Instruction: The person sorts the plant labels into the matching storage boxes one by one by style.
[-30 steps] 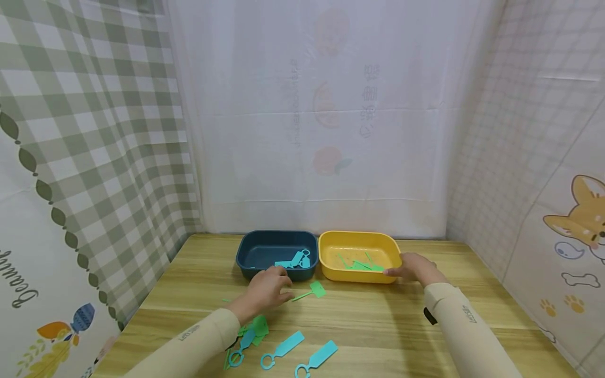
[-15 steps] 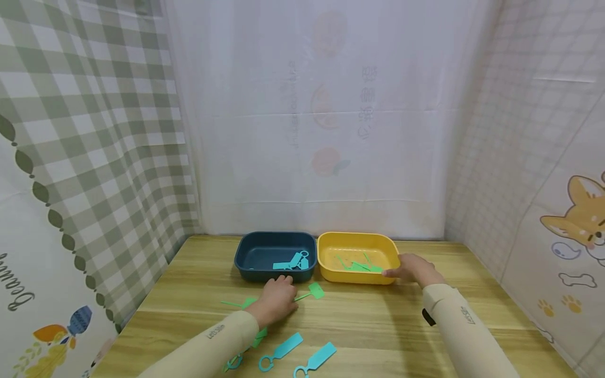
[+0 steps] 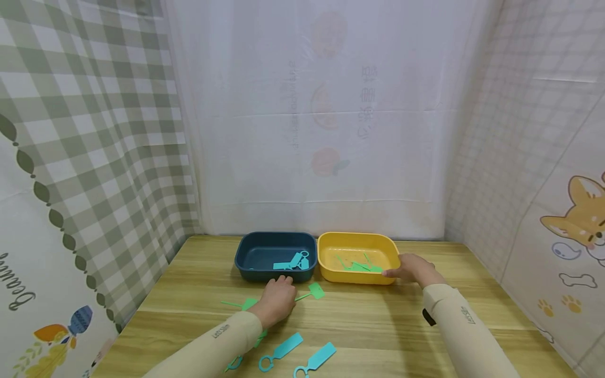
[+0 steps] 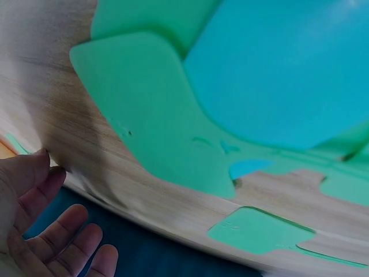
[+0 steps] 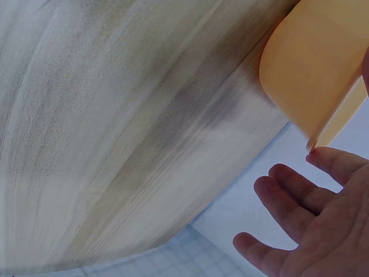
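Observation:
My left hand point(image 3: 279, 301) is at the thin stem of a green tag point(image 3: 316, 290) in front of the bins. In the left wrist view its thumb and index finger point(image 4: 57, 173) come together at the table beside that green stem point(image 4: 16, 144), the other fingers loosely bent. The stem's end is hidden by the hand. My right hand point(image 3: 416, 268) holds the right side of the yellow bin point(image 3: 359, 276), thumb over the rim and fingers outside. In the right wrist view the index fingertip point(image 5: 314, 153) meets the bin's rim. Green tags point(image 3: 361, 266) lie inside the bin.
A dark blue bin point(image 3: 252, 273) stands left of the yellow one, with several light-blue ring tags point(image 3: 283, 265) in it. Two more ring tags point(image 3: 287, 346) lie at the front. Overlapping green tags point(image 4: 138, 104) and a blue one lie near my left forearm. A white curtain point(image 3: 264, 157) hangs behind.
My left hand has moved slightly right and lowered to the green tag's stem, then stayed there. My right hand has stayed at the yellow bin.

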The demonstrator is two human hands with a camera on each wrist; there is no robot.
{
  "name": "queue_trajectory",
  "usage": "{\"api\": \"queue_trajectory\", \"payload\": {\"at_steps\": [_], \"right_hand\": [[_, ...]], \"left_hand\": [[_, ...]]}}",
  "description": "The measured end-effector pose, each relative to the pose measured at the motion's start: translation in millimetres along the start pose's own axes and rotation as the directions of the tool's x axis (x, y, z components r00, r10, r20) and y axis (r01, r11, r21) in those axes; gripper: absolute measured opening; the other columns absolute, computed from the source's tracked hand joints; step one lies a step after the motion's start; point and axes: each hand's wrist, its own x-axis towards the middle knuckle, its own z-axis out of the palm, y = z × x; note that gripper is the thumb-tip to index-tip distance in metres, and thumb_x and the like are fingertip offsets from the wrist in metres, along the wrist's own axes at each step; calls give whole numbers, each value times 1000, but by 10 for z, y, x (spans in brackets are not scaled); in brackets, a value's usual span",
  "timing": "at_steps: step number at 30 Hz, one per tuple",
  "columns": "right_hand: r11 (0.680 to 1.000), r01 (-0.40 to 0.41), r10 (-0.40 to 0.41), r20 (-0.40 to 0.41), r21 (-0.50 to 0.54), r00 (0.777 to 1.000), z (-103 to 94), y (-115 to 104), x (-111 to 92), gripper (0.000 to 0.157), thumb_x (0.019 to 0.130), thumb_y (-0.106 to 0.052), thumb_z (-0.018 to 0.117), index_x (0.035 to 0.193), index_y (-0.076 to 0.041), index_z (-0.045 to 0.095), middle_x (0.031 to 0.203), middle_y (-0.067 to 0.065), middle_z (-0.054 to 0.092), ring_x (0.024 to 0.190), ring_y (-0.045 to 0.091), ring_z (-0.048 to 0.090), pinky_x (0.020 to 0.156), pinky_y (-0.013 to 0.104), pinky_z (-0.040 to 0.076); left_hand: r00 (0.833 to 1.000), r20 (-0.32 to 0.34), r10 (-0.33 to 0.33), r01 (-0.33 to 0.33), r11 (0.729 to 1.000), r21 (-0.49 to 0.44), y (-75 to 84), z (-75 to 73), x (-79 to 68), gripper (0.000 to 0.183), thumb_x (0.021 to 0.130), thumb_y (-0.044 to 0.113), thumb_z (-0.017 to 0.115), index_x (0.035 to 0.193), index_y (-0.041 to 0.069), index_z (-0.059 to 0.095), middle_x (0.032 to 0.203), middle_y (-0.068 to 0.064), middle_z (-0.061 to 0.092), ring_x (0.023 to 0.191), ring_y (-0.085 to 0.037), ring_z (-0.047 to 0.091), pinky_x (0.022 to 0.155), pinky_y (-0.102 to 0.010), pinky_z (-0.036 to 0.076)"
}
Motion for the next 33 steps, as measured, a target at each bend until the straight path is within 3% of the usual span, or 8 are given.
{"api": "queue_trajectory", "payload": {"at_steps": [7, 18, 33], "right_hand": [[1000, -1, 1, 4, 2, 1000, -3, -4, -8, 47, 90, -49, 69, 105, -5, 62, 112, 21, 64, 101, 37, 59, 84, 61, 47], [1000, -13, 13, -2, -3, 1000, -2, 1, -1, 51, 90, -51, 69, 108, -3, 62, 114, 24, 64, 103, 39, 59, 84, 62, 47], [1000, -21, 21, -1, 7, 1000, 3, 19, 7, 54, 88, -52, 70, 106, -2, 62, 114, 23, 64, 102, 39, 59, 84, 63, 46]], "left_hand": [[1000, 11, -6, 6, 1000, 18, 27, -9, 13, 9, 90, 22, 72, 84, 16, 75, 87, -2, 54, 83, -21, 51, 71, -38, 48], [999, -10, -52, 51, 997, -56, -14, -59, -4, 9, 88, 12, 69, 82, 13, 75, 88, -3, 55, 82, -22, 52, 70, -40, 49], [998, -56, -14, 8, 996, -92, -38, -204, -59, 17, 87, 13, 68, 71, 13, 72, 84, -1, 52, 80, -22, 52, 61, -37, 45]]}}
